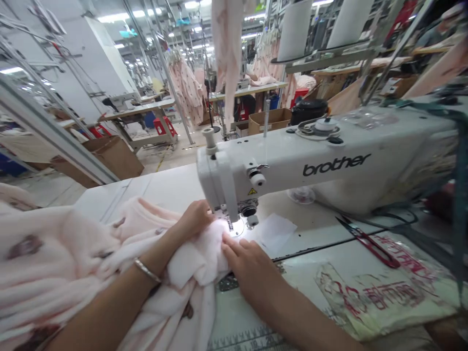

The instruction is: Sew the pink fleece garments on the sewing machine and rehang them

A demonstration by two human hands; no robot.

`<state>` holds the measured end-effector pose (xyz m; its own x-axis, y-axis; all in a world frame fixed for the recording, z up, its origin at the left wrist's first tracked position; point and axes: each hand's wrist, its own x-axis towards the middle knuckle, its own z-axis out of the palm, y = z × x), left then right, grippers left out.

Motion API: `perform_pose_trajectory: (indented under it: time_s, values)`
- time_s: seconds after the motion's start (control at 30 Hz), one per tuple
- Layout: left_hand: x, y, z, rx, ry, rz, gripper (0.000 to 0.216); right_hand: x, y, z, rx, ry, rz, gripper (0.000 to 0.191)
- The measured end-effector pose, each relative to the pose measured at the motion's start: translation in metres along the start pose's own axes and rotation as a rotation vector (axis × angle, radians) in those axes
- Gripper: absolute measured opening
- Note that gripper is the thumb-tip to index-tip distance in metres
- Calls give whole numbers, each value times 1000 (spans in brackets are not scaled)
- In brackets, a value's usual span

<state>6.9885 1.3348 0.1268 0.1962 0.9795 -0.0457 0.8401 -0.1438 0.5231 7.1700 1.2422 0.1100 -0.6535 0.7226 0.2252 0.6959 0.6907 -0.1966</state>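
A fluffy pale pink garment [66, 253] with small brown prints lies bunched across the white sewing table [157, 187]. My left hand [195, 217], a bangle on its wrist, is closed on the fabric just left of the presser foot. My right hand [248, 265] lies flat with fingers stretched out, pressing the fabric edge in front of the needle [231, 225]. The white sewing machine [329, 161] marked "brother" stands over the fabric, its lamp lighting the needle plate.
Red-handled thread snips [369, 243] lie on the table to the right, above a printed plastic bag [383, 292]. A small white fabric piece [276, 229] sits beside the needle. Cardboard boxes [109, 158], other tables and hanging pink garments [186, 87] fill the background.
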Motion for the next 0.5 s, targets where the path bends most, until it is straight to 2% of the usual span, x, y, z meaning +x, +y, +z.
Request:
perform_pose_trajectory:
  time_s: [0.07,0.17,0.27,0.33,0.4,0.43,0.5]
  values:
    - [-18,3,-14,68,44,-59,20,1,-7,-6,23,73,-30,40]
    - [-68,21,-47,61,85,-96,24,-4,-31,-23,200,255,-123,39]
    - [-127,53,-70,-230,3,-60,31,-14,-58,-41,426,417,-192,45]
    - [-156,71,-74,-450,-69,-72,25,-21,-69,-49,576,476,-134,36]
    - [-174,81,-71,-591,-127,-90,23,-28,-69,-56,809,432,25,8]
    - [-180,83,-69,-628,-136,-92,24,-31,-67,-59,951,353,119,10]
    - [-184,84,-64,-623,-110,-85,22,-37,-59,-67,1235,145,274,26]
